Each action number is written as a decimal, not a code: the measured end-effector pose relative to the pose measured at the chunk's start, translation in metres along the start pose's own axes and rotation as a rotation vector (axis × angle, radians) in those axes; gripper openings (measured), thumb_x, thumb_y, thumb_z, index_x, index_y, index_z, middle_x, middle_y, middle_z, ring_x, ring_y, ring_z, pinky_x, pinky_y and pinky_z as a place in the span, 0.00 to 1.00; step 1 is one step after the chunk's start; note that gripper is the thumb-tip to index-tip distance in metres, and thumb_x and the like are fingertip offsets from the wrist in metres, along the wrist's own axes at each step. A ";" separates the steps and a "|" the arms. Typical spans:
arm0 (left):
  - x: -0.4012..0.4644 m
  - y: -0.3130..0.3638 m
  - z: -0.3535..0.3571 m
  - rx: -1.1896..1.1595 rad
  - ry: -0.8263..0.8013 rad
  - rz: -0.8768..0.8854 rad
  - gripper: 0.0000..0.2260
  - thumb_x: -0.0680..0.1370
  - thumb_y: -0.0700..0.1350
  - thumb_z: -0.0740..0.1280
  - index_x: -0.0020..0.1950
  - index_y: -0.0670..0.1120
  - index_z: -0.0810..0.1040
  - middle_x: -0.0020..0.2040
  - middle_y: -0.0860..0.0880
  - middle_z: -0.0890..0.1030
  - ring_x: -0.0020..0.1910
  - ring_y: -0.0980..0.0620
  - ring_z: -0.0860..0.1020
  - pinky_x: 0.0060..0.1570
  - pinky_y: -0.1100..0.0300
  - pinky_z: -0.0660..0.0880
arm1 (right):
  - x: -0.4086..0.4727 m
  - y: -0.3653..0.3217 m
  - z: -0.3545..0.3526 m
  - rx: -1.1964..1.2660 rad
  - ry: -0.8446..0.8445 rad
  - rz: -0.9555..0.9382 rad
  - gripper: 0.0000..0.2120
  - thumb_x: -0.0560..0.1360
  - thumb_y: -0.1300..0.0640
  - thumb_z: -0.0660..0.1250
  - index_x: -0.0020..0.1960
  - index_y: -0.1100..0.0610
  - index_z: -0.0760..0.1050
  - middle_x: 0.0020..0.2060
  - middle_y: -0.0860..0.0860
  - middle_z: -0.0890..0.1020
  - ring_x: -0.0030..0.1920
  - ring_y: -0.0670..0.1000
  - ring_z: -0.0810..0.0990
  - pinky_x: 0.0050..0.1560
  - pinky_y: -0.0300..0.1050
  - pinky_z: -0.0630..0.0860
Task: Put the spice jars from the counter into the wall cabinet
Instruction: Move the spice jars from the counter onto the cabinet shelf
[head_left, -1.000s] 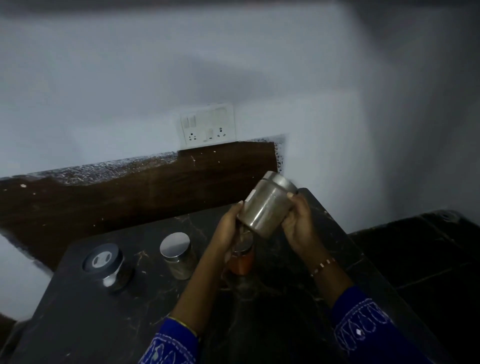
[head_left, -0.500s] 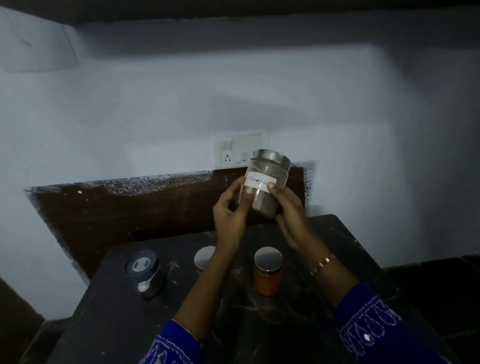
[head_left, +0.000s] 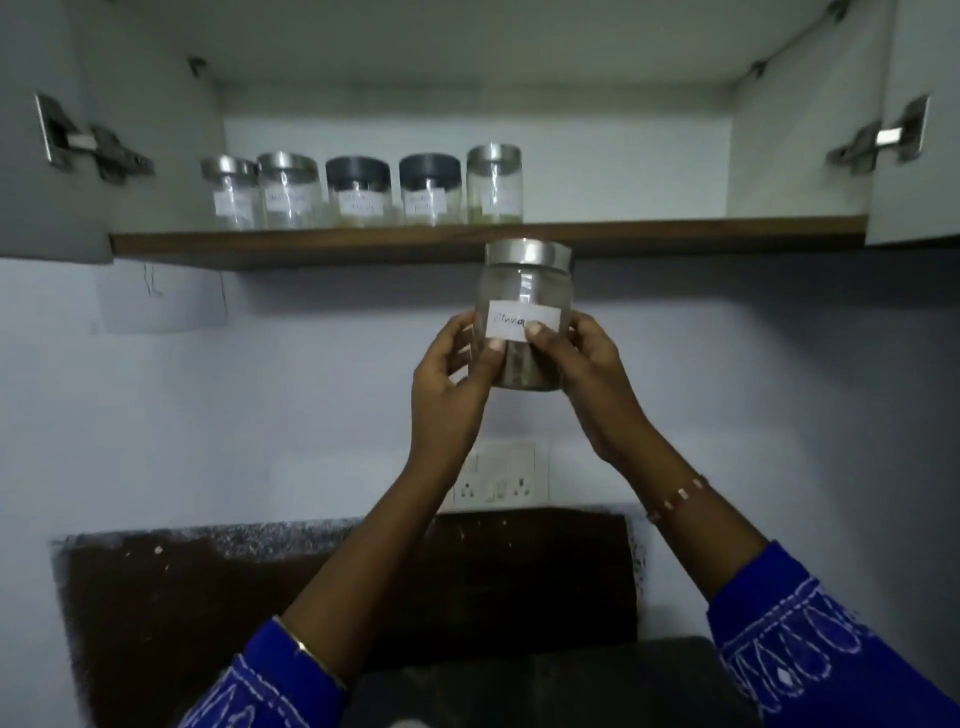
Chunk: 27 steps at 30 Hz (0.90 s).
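Clear glass spice jar with a brushed steel lid (head_left: 525, 312) held upright in mid-air, just below the front edge of the brown wooden cabinet shelf (head_left: 675, 234), lid level with that edge. White paper label with handwriting facing the camera, partly covered by both thumbs. Dark brown powder visible in the lower part of the jar.

Left hand (head_left: 452, 387) wrapped around the left side of the jar, thumb on the lower left corner of the label. Right hand (head_left: 592, 379) wrapped around the right side, thumb on the label's lower edge. Both grips closed firmly on the jar; blue embroidered sleeves on both forearms, thin bracelet on the right wrist.

White wall cabinet (head_left: 779, 145) open, both doors swung outward. Five labelled glass jars (head_left: 363, 189) in a row on the left half of the shelf: three with steel lids, two with dark lids. Right half of the shelf bare.

White wall socket plate (head_left: 514, 478) below the hands, partly hidden by the left forearm. Dark counter (head_left: 545, 675) at the bottom edge.
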<state>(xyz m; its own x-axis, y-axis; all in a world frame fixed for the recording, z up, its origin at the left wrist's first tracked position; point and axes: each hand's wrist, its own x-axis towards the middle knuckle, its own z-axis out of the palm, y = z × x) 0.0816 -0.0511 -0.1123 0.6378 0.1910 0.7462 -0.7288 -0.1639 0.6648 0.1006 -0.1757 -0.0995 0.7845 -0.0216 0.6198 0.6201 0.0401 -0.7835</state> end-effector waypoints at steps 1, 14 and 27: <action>0.013 0.007 0.004 0.003 0.022 0.036 0.19 0.77 0.44 0.64 0.68 0.44 0.70 0.63 0.46 0.77 0.60 0.52 0.76 0.53 0.66 0.76 | 0.013 -0.011 -0.001 -0.002 -0.004 -0.029 0.21 0.75 0.53 0.65 0.66 0.58 0.69 0.61 0.56 0.77 0.59 0.54 0.78 0.59 0.49 0.77; 0.166 0.051 0.083 0.130 0.043 0.182 0.19 0.78 0.43 0.64 0.68 0.43 0.67 0.52 0.47 0.76 0.49 0.56 0.73 0.37 0.77 0.69 | 0.162 -0.080 -0.035 -0.148 0.149 -0.192 0.22 0.74 0.52 0.67 0.63 0.59 0.65 0.51 0.54 0.78 0.50 0.52 0.79 0.47 0.41 0.76; 0.216 0.016 0.122 0.621 -0.031 0.167 0.18 0.76 0.45 0.66 0.64 0.42 0.73 0.58 0.41 0.80 0.57 0.44 0.77 0.48 0.60 0.70 | 0.235 -0.051 -0.079 -0.623 -0.048 -0.091 0.29 0.74 0.46 0.66 0.65 0.64 0.64 0.54 0.58 0.76 0.58 0.58 0.76 0.58 0.54 0.75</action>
<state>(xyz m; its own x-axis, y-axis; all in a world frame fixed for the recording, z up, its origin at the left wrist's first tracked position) 0.2385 -0.1309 0.0633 0.5420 0.0875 0.8358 -0.5449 -0.7206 0.4288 0.2538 -0.2617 0.0830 0.7358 0.0476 0.6756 0.5842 -0.5491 -0.5976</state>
